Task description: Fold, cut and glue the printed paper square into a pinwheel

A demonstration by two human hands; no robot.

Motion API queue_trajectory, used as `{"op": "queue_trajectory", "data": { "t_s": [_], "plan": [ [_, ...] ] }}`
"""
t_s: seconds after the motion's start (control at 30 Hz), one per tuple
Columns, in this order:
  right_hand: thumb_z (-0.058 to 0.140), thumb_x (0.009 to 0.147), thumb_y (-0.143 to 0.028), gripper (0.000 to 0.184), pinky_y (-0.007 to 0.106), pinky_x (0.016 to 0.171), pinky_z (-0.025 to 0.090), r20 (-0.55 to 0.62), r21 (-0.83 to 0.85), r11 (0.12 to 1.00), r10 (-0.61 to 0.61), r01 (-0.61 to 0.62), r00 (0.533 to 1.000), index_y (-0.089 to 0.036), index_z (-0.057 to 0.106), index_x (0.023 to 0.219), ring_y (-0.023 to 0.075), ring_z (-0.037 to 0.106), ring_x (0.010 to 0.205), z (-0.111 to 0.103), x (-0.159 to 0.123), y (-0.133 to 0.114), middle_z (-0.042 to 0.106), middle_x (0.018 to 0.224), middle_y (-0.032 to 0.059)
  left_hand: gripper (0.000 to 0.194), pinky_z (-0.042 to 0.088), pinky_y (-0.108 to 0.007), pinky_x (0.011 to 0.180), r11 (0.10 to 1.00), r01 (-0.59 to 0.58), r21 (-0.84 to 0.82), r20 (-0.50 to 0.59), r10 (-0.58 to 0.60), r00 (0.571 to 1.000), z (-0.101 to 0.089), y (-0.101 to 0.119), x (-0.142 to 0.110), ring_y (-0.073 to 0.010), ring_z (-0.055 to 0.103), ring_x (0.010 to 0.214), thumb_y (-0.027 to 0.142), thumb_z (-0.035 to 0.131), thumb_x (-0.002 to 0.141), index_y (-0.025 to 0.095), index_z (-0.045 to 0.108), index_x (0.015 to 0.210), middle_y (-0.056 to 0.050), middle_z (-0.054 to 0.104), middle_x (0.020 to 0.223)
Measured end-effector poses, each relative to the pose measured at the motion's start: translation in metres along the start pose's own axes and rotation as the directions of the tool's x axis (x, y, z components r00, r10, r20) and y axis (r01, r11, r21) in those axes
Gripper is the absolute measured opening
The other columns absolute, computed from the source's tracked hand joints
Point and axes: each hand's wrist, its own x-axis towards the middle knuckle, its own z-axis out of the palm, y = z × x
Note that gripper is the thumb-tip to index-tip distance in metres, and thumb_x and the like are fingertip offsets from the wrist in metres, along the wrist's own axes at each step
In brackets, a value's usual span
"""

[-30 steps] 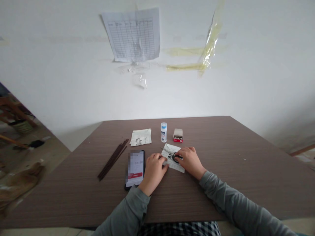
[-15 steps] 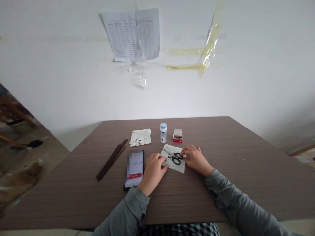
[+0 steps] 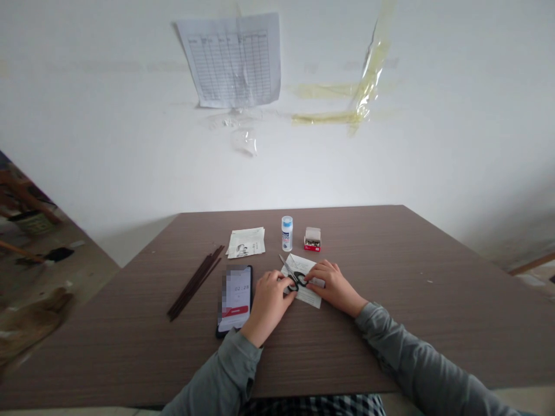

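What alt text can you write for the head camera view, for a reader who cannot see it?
The left hand and right hand meet at black-handled scissors on a paper sheet, on a brown wood-grain table. A phone and thin dark sticks lie to the left; printed papers, a small white bottle and a small box lie beyond.

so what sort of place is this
Most likely a plain indoor work room or simple craft space. A ruled printed form is taped to the bare white wall, and the wood-grain table holds scissors on a paper sheet beside a small bottle.
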Motion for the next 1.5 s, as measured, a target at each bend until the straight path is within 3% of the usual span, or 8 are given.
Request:
{"op": "queue_trajectory", "data": {
  "t_s": [0.2,0.43,0.7,0.87,1.03,1.2,1.5],
  "plan": [
    [0.107,0.093,-0.030,0.045,0.062,0.120,0.070,0.012,-0.082,0.995,0.057,-0.056,0.998,-0.032,0.096,0.136,0.0415,0.085,0.136,0.002,0.001,0.009,0.094,0.145,0.0121,0.013,0.067,-0.059,0.123,0.999,0.028,0.016,0.011,-0.028,1.000,-0.002,0.003,0.002,-0.0434,0.083,0.136,0.014,0.098,0.103,0.027,0.097,0.102,-0.014,0.091,0.129],
    [0.105,0.097,-0.037,0.043,0.066,0.125,0.066,0.069,-0.066,0.994,0.090,-0.085,0.994,-0.033,0.098,0.139,0.0416,0.083,0.142,-0.003,0.001,0.013,0.092,0.153,0.0145,0.012,0.065,-0.058,0.122,0.997,0.021,0.080,0.016,-0.022,1.000,-0.006,0.006,0.000,-0.0426,0.084,0.134,0.015,0.098,0.105,0.025,0.094,0.099,-0.013,0.091,0.122],
    [0.105,0.090,-0.031,0.044,0.065,0.125,0.063,0.096,-0.030,0.993,0.121,-0.118,0.988,-0.038,0.102,0.133,0.0470,0.081,0.150,-0.017,0.002,0.026,0.095,0.158,0.0118,0.019,0.063,-0.057,0.125,0.980,0.018,0.199,-0.003,-0.018,1.000,-0.018,-0.010,0.009,-0.0394,0.084,0.131,0.011,0.086,0.111,0.026,0.095,0.103,-0.013,0.094,0.123],
    [0.104,0.091,-0.032,0.052,0.076,0.137,0.053,0.199,-0.038,0.986,0.166,-0.161,0.966,-0.038,0.101,0.143,0.0510,0.074,0.165,-0.022,0.005,0.031,0.090,0.170,0.0122,0.023,0.059,-0.057,0.132,0.943,0.030,0.332,0.050,-0.050,0.997,-0.026,-0.011,0.020,-0.0386,0.083,0.136,0.015,0.077,0.117,0.026,0.096,0.110,-0.013,0.096,0.128],
    [0.102,0.096,-0.032,0.054,0.081,0.143,0.048,0.239,-0.040,0.984,0.179,-0.175,0.954,-0.039,0.099,0.149,0.0526,0.069,0.172,-0.022,0.006,0.032,0.087,0.177,0.0124,0.031,0.050,-0.062,0.144,0.907,0.074,0.414,0.074,-0.115,0.991,-0.035,-0.009,0.032,-0.0392,0.083,0.147,0.016,0.070,0.122,0.028,0.098,0.123,-0.014,0.097,0.134],
    [0.103,0.096,-0.030,0.054,0.085,0.142,0.048,0.239,-0.037,0.985,0.171,-0.167,0.956,-0.039,0.099,0.150,0.0523,0.069,0.172,-0.021,0.006,0.034,0.087,0.176,0.0131,0.033,0.044,-0.065,0.149,0.888,0.118,0.445,0.064,-0.163,0.985,-0.044,-0.007,0.047,-0.0411,0.081,0.151,0.015,0.066,0.123,0.025,0.098,0.125,-0.019,0.098,0.141],
    [0.106,0.096,-0.030,0.054,0.082,0.143,0.049,0.238,-0.027,0.984,0.175,-0.174,0.955,-0.040,0.100,0.149,0.0523,0.068,0.172,-0.021,0.007,0.035,0.087,0.175,0.0124,0.032,0.047,-0.067,0.147,0.887,0.158,0.434,0.020,-0.185,0.982,-0.051,-0.009,0.059,-0.0447,0.083,0.150,0.014,0.068,0.120,0.021,0.099,0.123,-0.025,0.097,0.136]
  ]
}}
